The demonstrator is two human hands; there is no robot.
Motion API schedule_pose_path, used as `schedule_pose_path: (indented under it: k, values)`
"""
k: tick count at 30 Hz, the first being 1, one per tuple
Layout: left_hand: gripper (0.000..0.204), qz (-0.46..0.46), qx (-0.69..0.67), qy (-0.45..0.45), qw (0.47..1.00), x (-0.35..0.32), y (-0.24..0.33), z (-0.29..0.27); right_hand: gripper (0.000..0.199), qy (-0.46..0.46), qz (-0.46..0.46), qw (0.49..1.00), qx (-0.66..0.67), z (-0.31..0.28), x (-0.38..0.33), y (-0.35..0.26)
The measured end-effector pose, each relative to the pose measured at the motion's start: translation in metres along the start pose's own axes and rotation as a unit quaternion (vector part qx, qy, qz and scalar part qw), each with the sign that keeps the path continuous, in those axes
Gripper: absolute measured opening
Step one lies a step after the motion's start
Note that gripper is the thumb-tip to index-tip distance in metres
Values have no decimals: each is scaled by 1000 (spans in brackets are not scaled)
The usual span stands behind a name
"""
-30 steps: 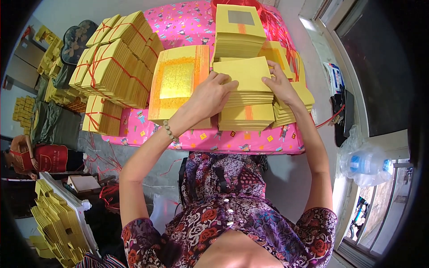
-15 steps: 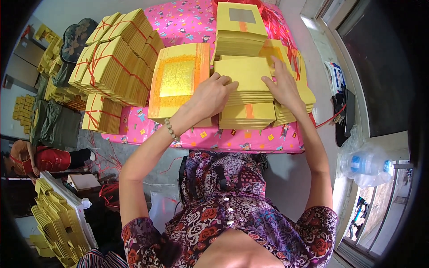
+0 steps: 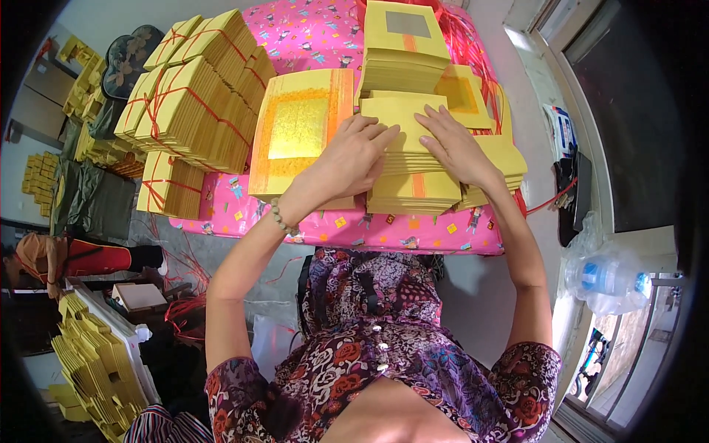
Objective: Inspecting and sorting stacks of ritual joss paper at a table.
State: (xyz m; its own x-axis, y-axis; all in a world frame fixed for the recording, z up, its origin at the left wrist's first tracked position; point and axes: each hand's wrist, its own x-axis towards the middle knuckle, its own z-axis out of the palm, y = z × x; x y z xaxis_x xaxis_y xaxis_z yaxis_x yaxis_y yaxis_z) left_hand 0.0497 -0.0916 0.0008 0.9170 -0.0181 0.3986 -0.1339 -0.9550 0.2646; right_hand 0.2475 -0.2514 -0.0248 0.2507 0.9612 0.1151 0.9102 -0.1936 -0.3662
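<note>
A stack of folded yellow paper sheets (image 3: 402, 111) rests on the table, on top of a lower yellow pile with an orange stripe (image 3: 415, 184). My left hand (image 3: 354, 156) lies against its left upper edge, fingers extended and thumb side near the stack's front. On the opposite side, my right hand (image 3: 459, 149) touches the upper right edge with fingers stretched and apart. To the left of my left hand lies a large yellow sheet stack with a gold square and orange border (image 3: 297, 129). Behind the handled stack stands a taller yellow pile with a grey square (image 3: 408, 25).
Yellow bundles tied with red string (image 3: 196, 103) are piled on the table's left. More yellow stacks (image 3: 504, 159) sit at the right, near red strings (image 3: 473, 44). Pink patterned plastic (image 3: 295, 37) covers the table. A person in a red apron (image 3: 100, 257) bends at far left.
My right hand has moved left from beside the stack onto its upper right edge. My left hand's fingers have straightened over the left edge. The person at far left has bent lower.
</note>
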Motion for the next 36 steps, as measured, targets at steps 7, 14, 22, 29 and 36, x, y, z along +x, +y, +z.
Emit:
schedule_pose_path:
  k: [7, 14, 22, 29, 36]
  values:
    - [38, -79, -89, 35, 992, -38, -7, -45, 50, -27, 5, 999, 22, -10, 7, 4]
    - [38, -169, -78, 25, 982, -75, -9, -59, 50, 23, -1, 999, 41, -31, 11, -9]
    - [66, -102, -27, 25, 994, -46, 8, -31, 58, 42, 170, 945, 275, -29, 6, 17]
    - [77, -93, 5, 15, 996, -31, 21, -5, 64, 1, 246, 864, 439, -21, -4, 31]
    - [80, -101, 7, 4, 995, -31, 23, -3, 73, -7, 260, 872, 415, -28, -5, 14]
